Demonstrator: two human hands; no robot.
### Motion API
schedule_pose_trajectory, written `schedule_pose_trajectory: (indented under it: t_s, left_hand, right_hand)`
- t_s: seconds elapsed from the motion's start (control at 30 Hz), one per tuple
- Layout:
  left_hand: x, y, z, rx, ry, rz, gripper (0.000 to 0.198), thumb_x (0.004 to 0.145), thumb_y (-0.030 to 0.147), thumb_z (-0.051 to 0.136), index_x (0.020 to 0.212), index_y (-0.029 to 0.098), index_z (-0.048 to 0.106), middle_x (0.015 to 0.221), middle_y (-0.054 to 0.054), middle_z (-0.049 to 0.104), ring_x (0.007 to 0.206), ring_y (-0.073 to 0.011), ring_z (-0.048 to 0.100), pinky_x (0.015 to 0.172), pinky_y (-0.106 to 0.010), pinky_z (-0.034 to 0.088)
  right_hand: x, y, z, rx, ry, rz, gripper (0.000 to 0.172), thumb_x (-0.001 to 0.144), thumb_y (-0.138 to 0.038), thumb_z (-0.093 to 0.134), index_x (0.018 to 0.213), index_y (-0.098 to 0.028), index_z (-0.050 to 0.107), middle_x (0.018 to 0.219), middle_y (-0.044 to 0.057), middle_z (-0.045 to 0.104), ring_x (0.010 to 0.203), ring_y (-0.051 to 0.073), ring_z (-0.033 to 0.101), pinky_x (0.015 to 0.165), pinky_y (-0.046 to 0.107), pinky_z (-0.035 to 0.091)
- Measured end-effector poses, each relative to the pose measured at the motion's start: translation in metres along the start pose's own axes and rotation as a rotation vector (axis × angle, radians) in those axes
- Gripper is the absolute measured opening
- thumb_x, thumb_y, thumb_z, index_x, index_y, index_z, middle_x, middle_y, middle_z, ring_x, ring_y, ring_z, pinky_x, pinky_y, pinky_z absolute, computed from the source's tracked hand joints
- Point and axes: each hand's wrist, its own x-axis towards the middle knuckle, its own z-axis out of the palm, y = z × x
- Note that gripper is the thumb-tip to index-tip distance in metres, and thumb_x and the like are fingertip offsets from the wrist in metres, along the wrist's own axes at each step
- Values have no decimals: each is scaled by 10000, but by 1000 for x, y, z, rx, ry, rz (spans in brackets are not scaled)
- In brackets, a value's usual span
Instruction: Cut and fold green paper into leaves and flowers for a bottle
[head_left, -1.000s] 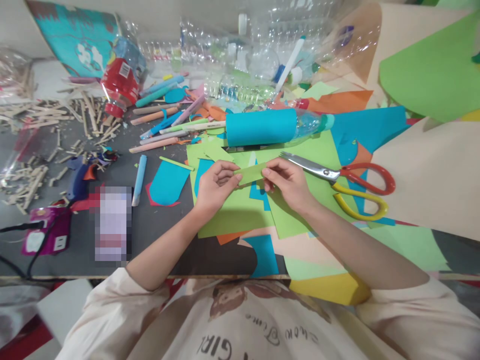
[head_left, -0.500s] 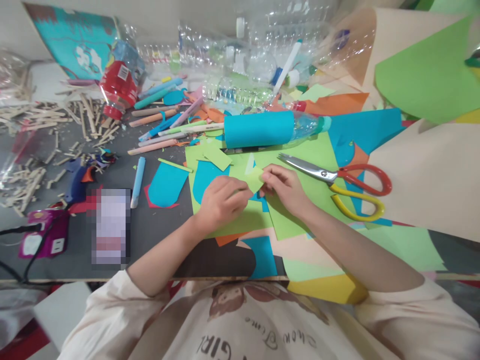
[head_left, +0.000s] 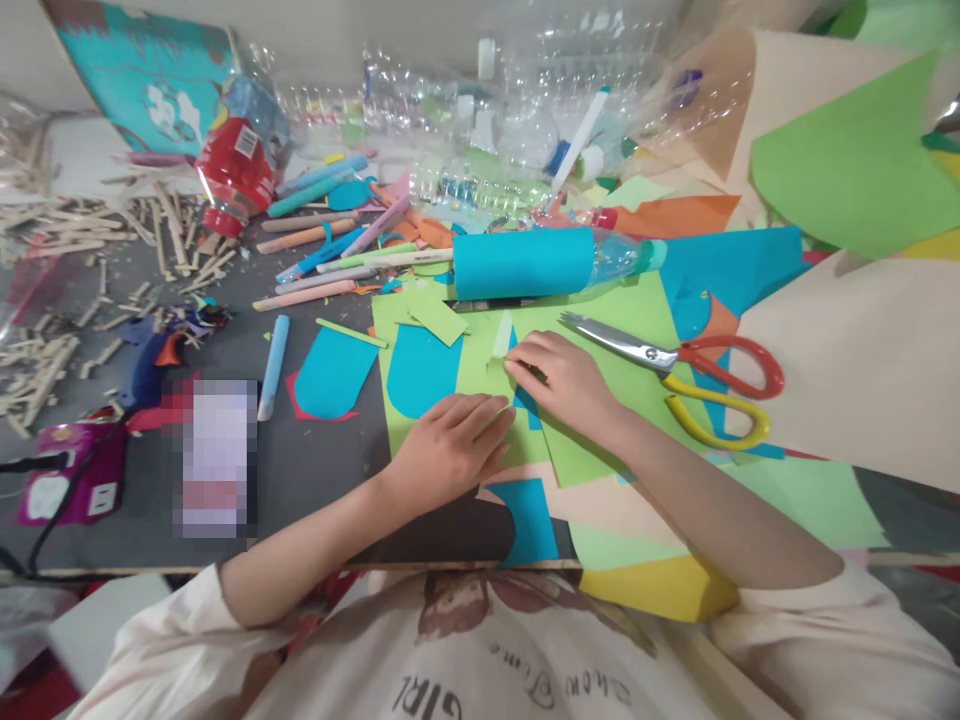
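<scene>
My left hand (head_left: pixel 454 445) lies palm down on the light green paper (head_left: pixel 480 380), its fingers stretched out and nothing visible in it. My right hand (head_left: pixel 559 380) has its fingers bent and pressed together, with the tips at a small pale green paper piece (head_left: pixel 498 352). Much of what lies under the right fingers is hidden. A blue rounded paper shape (head_left: pixel 424 370) sits on the green sheet just beyond my left hand. Right of my right hand, scissors (head_left: pixel 652 355) with one red and one yellow handle lie slightly parted.
A plastic bottle wrapped in blue paper (head_left: pixel 523 263) lies behind my hands. Left are another blue paper shape (head_left: pixel 334 375), a light blue marker (head_left: pixel 274 368), a phone (head_left: pixel 216 455) and a glue gun (head_left: pixel 142 360). Wooden sticks (head_left: pixel 64 225) and clear bottles (head_left: pixel 480 185) crowd the back.
The green paper piece held up between both hands is no longer raised there. My left hand has come down and flattened, its fingers extended; my right hand has shifted slightly left.
</scene>
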Motion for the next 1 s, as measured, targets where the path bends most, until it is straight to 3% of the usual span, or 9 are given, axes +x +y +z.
schedule_pose_trajectory:
  t_s: [0.2, 0.43, 0.9, 1.0]
  left_hand:
    - [-7, 5, 9, -52, -76, -42, 317, 981, 251, 467, 1228, 85, 576, 1111, -167, 712, 1041, -267, 683, 897, -388, 556]
    - [-8, 10, 7, -5, -114, -93, 319, 985, 270, 480, 1221, 95, 602, 1160, -152, 716, 1104, -272, 653, 916, -378, 516]
    - [-8, 18, 10, 13, -192, -117, 410, 986, 330, 495, 1298, 75, 570, 1235, -167, 684, 1137, -262, 624, 935, -363, 456]
    - [-7, 19, 9, 57, -191, -114, 392, 992, 329, 486, 1283, 88, 586, 1238, -145, 689, 1105, -250, 631, 927, -361, 442]
  right_hand:
    - [9, -5, -11, -126, -122, -24, 237, 965, -248, 453, 824, -192, 635, 856, 89, 653, 843, 223, 601, 669, 307, 369]
    - [23, -5, -24, 48, -249, 111, 187, 942, -235, 508, 804, -190, 625, 899, 63, 698, 787, 191, 614, 668, 290, 379]
    - [31, 1, -30, -89, -341, -23, 213, 951, -256, 475, 811, -203, 626, 868, 59, 690, 751, 185, 607, 610, 286, 362]
    - [34, 0, -31, -212, -283, -29, 150, 932, -254, 518, 884, -192, 646, 952, 73, 686, 733, 186, 597, 565, 296, 320]
